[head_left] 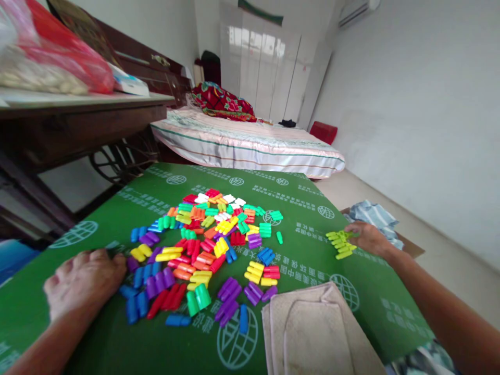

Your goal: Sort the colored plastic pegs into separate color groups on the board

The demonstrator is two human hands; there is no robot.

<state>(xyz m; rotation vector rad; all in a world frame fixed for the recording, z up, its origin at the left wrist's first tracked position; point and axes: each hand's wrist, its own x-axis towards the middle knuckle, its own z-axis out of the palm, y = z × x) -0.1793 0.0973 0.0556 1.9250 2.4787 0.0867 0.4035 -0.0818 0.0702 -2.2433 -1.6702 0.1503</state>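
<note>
Many small plastic connector pieces, shaped like joined rounded tubes, lie in a loose pile on the green board. Among them are a purple piece (160,281), a red piece (172,299) and a green piece (198,299). My left hand (86,278) rests on the board, left of the pile, fingers curled under; what they may hold is hidden. Blue pieces (146,275) lie close to its thumb. Out to the right, my right hand (367,237) pinches the near end of a cluster of yellow-green connector pieces (339,244), at or just above the board.
The green board (304,250) carries white globe prints. A folded beige cloth or pad (316,328) lies at its front. A wooden table (128,112) with plastic bags stands left, a bed (250,140) behind. Striped cloth (375,219) sits in a cardboard box beyond my right hand.
</note>
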